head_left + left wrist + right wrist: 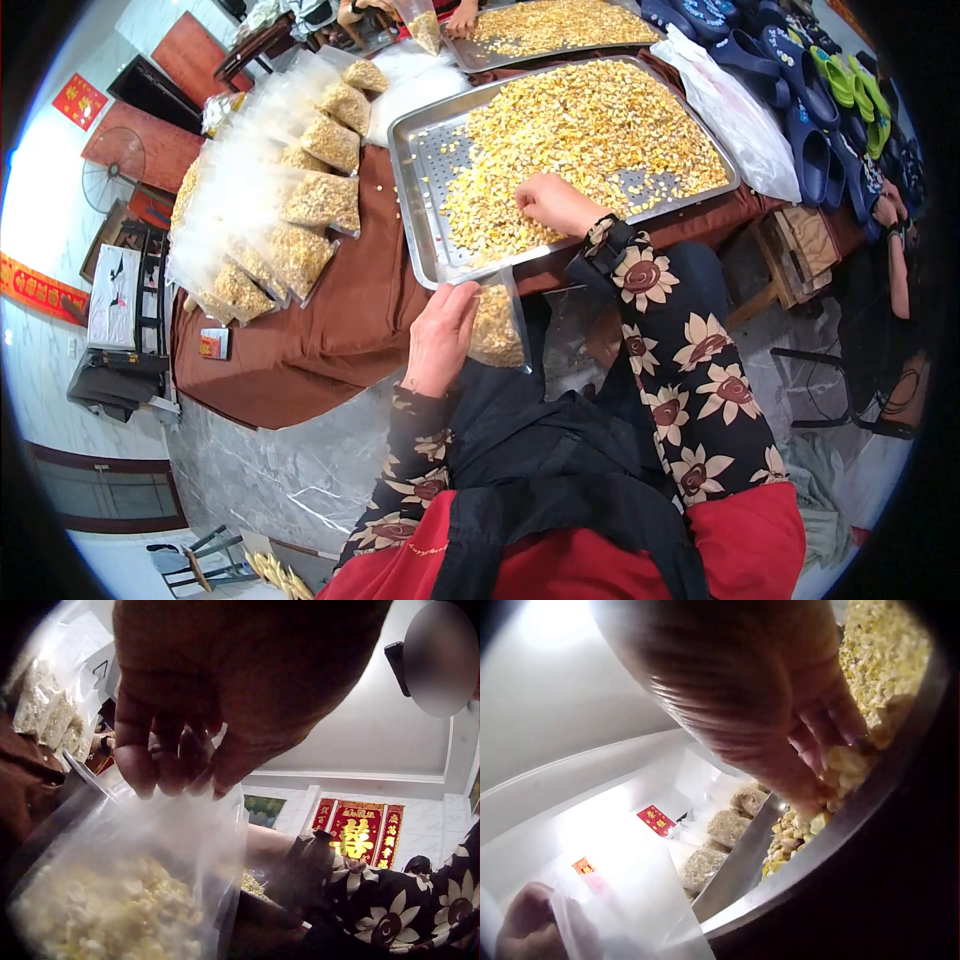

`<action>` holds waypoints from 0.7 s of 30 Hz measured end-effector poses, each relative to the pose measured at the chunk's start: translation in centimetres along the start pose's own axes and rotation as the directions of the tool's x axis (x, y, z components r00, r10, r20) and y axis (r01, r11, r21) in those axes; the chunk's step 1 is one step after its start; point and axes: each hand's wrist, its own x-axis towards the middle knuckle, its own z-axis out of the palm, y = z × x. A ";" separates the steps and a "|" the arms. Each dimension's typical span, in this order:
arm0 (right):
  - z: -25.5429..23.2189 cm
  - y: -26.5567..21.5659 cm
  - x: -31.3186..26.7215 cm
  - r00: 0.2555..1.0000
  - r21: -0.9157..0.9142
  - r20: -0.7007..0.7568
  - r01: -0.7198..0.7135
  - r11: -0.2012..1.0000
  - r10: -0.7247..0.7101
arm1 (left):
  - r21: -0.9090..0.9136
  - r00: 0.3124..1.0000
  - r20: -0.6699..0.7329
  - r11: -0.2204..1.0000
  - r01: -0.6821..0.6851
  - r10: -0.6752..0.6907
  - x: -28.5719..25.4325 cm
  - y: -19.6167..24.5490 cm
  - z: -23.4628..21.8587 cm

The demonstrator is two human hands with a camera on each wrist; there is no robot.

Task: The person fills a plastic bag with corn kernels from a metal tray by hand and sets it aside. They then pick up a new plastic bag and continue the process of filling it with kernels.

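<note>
My left hand [441, 338] pinches the top edge of a clear plastic bag [497, 322], just off the near rim of a metal tray. Yellow and white kernels [112, 907], which look like dried corn, fill the lower part of this bag. My right hand [560, 203] is down in the heap of corn kernels [600, 130] in the perforated metal tray [425, 190]. In the right wrist view, its thumb and fingers [810, 799] curl round some kernels close to the tray wall; the fingertips are partly buried.
Several filled bags [315, 200] stand on the brown cloth [290, 350] left of the tray. A second tray of kernels [560, 25] lies beyond, with another person's hands [462, 20] there. White plastic [735, 115] and dark blue clogs [815, 150] are at the right.
</note>
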 end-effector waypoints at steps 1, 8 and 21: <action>-0.1 0.1 0.1 0.999 0.057 -0.013 -0.033 0.998 0.034 | -0.005 1.000 -0.002 1.000 -0.006 0.006 0.0 0.0 0.0; -2.9 -5.5 0.0 0.976 0.666 0.217 -0.151 0.730 0.004 | 0.004 1.000 -0.005 1.000 -0.023 0.023 0.2 -0.2 0.1; 0.3 -4.1 0.9 0.983 0.309 0.072 0.141 0.941 -0.171 | 0.016 1.000 -0.010 0.999 -0.027 0.028 0.4 0.1 0.3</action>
